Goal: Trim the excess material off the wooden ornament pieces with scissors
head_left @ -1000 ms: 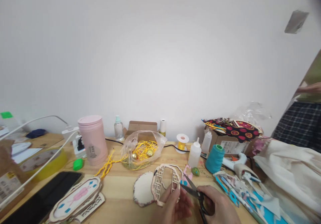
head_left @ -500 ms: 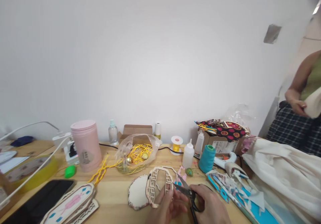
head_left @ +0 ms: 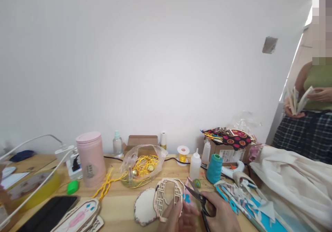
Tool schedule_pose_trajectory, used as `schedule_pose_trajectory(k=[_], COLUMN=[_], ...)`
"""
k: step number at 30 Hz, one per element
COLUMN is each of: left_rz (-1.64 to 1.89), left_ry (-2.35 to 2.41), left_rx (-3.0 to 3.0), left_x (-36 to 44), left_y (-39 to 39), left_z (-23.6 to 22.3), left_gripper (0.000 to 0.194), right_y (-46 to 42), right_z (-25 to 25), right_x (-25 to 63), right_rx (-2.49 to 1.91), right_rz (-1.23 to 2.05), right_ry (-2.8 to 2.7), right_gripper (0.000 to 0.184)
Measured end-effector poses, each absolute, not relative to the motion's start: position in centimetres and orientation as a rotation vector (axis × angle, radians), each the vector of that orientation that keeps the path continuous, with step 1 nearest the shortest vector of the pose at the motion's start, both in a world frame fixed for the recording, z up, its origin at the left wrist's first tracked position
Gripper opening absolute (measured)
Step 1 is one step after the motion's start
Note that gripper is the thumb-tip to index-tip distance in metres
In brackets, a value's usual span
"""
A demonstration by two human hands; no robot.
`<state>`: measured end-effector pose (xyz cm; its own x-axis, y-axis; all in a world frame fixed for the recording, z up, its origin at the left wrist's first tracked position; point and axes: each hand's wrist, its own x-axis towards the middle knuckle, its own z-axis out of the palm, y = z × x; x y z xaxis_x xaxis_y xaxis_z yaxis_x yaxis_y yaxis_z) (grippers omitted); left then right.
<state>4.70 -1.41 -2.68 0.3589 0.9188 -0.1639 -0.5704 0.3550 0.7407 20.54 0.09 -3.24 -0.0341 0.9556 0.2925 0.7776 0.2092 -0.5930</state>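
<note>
My left hand [head_left: 178, 218] pinches a laser-cut wooden lattice frame [head_left: 168, 198] by its lower edge and holds it upright at the bottom centre. My right hand [head_left: 220, 214] grips black scissors [head_left: 199, 199], fingers through the handles. The blades are parted and point up-left at the frame's right edge, over a pink and blue scrap [head_left: 187, 199]. A round cream piece [head_left: 144, 206] lies flat on the wooden table [head_left: 121, 201] just left of the frame.
Pink canister [head_left: 91, 158], bag of yellow cord [head_left: 141, 165], glue bottle [head_left: 195, 164], teal thread spool [head_left: 214, 163], glue gun [head_left: 233, 170] and cardboard box [head_left: 230, 149] stand behind. Black phone [head_left: 46, 213] and stacked decorated pieces [head_left: 77, 220] lie left. Cream cloth [head_left: 293, 180] and another person [head_left: 311, 114] are right.
The view has tilted up and turned slightly right, so the person on the right shows more and now holds pale pieces. My hands keep the frame and scissors, blades still parted.
</note>
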Motion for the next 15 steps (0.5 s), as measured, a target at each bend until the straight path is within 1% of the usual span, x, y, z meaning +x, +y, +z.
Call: schedule_pose_trajectory(k=[11, 15], left_rz=[1.075, 1.081], left_ry=[0.622, 0.612], left_rx=[0.540, 0.527], left_x=[4.61, 4.53], left_y=[-1.21, -1.15], left_z=[-2.80, -3.12], left_gripper=[0.030, 0.028], right_y=[-0.18, -0.20], right_z=[-2.71, -2.83], right_x=[20.24, 20.24], right_rx=[-1.565, -1.578], right_rz=[0.382, 0.389], right_ry=[-2.021, -2.031], right_gripper=[0.029, 0.035])
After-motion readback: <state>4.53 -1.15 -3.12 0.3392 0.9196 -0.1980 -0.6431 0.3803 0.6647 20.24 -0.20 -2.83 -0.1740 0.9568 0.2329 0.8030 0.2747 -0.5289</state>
